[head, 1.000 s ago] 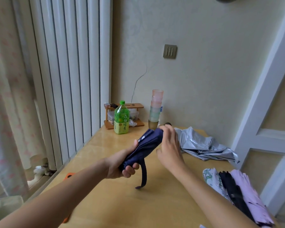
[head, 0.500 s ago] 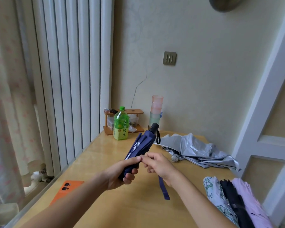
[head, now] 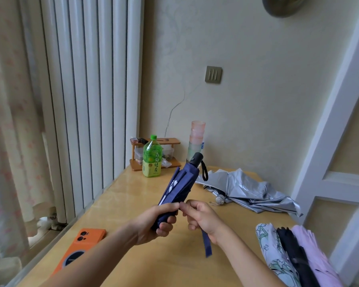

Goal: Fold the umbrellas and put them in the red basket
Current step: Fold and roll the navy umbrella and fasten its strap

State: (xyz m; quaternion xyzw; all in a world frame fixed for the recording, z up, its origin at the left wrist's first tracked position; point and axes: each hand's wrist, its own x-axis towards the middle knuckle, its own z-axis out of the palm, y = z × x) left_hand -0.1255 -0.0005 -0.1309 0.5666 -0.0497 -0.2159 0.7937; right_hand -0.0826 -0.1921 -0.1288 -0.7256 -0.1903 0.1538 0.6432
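Judging by the gathered canopy, the step in hand is tying up the navy umbrella (head: 180, 187), which slants above the bench (head: 133, 204), its handle end nearest the green bottle (head: 152, 157). The left hand (head: 153, 222) grasps its lower end. The right hand (head: 201, 218) pinches the dangling strap (head: 206, 243). That strap probably needs winding round the folds and fastening next. The red basket is out of view.

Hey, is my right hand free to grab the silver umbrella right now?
Probably not yet: the right hand pinches the strap of the navy umbrella and must let go first. Otherwise nothing lies between it and the silver umbrella, so the way looks free.
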